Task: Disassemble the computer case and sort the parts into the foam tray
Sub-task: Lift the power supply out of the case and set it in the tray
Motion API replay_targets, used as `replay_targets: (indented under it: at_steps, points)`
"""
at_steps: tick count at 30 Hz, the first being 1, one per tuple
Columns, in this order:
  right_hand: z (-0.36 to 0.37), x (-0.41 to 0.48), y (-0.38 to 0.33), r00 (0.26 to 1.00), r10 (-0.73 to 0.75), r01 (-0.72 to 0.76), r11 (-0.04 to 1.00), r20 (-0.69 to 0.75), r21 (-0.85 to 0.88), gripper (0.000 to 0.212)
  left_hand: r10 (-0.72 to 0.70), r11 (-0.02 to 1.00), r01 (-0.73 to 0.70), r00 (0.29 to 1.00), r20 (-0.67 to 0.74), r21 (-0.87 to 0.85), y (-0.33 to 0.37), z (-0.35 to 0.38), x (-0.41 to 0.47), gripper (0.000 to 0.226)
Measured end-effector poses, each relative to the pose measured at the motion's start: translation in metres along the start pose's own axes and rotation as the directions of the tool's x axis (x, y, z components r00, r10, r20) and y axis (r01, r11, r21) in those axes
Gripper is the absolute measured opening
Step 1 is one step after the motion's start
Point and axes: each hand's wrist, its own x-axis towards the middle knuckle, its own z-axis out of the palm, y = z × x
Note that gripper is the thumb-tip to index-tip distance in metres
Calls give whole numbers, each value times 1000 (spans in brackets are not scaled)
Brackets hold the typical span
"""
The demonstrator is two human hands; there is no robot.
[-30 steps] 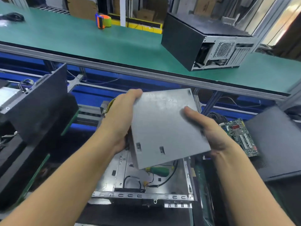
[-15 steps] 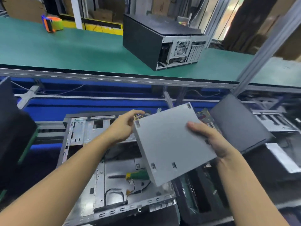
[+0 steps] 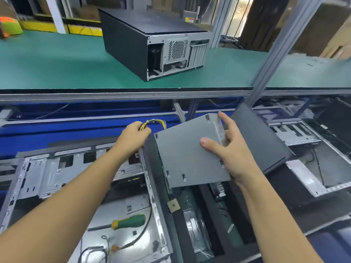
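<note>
Below the green surface (image 3: 57, 59), on the lower level, head view: the computer case (image 3: 57, 168) lies open, its side off and its interior largely bare. A grey power supply (image 3: 190, 158) is out of the case and held in the air over the foam tray (image 3: 179, 240). The right hand (image 3: 233, 154) grips its far edge, thumb on top, fingers curled round the side. The left hand (image 3: 133, 137) has its fingers clamped on the supply's yellow-and-black cable bundle (image 3: 154, 122).

Judged progress: well advanced. The supply is not yet placed. A screwdriver (image 3: 129, 222) and loose wires lie inside the case.

Tray contents: a green board (image 3: 187, 200) on edge in one slot, with a film-wrapped part (image 3: 197, 230) alongside, unidentified. A black panel (image 3: 260, 141) leans just right of the supply; whether it sits in the tray cannot be told. A second, closed case (image 3: 133, 44) stands on the green surface.
</note>
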Motion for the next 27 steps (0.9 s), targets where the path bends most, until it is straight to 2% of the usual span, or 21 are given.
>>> replay_targets:
  at_steps: [3, 7, 10, 12, 13, 14, 15, 16, 18, 20, 22, 24, 27]
  points:
    - [-14, 25, 10, 997, -35, 24, 990, -75, -135, 91, -39, 982, 54, 995, 88, -182, 21, 29, 18, 9]
    - [-25, 62, 25, 984, -55, -15, 921, -169, -389, 98, -82, 960, 117, 986, 143, -255, 47, 58, 39, 34]
    - [-25, 91, 36, 982, -62, -45, 838, -177, -544, 97, -88, 938, 149, 975, 202, -312, 68, 85, 61, 35]
    - [-24, 110, 46, 982, -43, -73, 809, -182, -583, 96, -120, 928, 185, 970, 210, -323, 75, 101, 79, 37]
    - [-24, 119, 53, 983, -24, -91, 803, -184, -589, 96, -138, 939, 195, 968, 210, -284, 75, 106, 89, 39]
    - [-24, 128, 59, 983, -1, -110, 799, -185, -592, 96, -131, 972, 167, 970, 204, -168, 73, 110, 99, 41]
    - [-23, 136, 66, 983, 24, -130, 793, -183, -596, 97, -98, 995, 92, 975, 198, 38, 70, 111, 109, 44]
    - [-21, 144, 74, 982, 46, -148, 787, -181, -599, 98, -56, 963, 0, 978, 201, 269, 64, 110, 119, 46]
    - [-16, 160, 89, 980, 84, -178, 783, -183, -596, 99, 31, 812, -165, 970, 240, 560, 52, 109, 139, 45]
    - [-4, 176, 104, 974, 124, -216, 767, -191, -605, 99, 88, 636, -293, 947, 310, 714, 39, 111, 155, 40]
    - [12, 190, 119, 968, 164, -248, 736, -189, -630, 99, 158, 359, -385, 923, 352, 850, 26, 116, 166, 39]
    - [30, 202, 136, 964, 196, -265, 714, -179, -648, 100, 228, 90, -404, 898, 376, 911, 18, 122, 174, 29]
    - [52, 216, 162, 953, 237, -303, 688, -191, -660, 101, 228, -129, -428, 865, 446, 895, 11, 131, 188, 16]
